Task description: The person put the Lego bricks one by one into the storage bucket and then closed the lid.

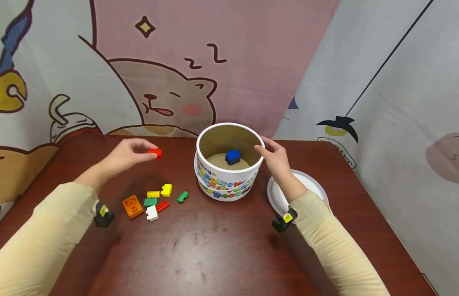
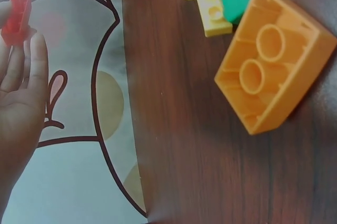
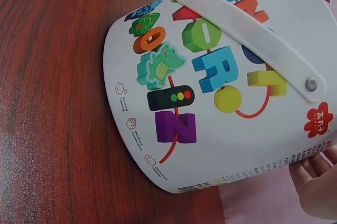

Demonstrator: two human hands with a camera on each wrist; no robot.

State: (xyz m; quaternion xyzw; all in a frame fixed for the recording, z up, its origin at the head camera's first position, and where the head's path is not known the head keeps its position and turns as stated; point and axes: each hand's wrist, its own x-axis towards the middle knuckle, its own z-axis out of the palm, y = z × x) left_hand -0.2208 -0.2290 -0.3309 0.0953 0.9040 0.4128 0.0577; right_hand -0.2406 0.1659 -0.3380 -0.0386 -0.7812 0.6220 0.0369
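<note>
My left hand pinches a red toy brick between thumb and fingers, above the left side of the table. That red brick also shows at the upper left of the left wrist view. My right hand grips the rim of a white printed bucket, thumb over the edge and fingers along the outside. Inside the bucket lies a blue brick. The right wrist view shows the bucket's side and its white handle, with part of the right hand against the wall.
Left of the bucket lie an orange brick, a white brick, a small red brick, yellow bricks and green bricks. A white round lid lies under the right forearm. A patterned cloth hangs behind the table.
</note>
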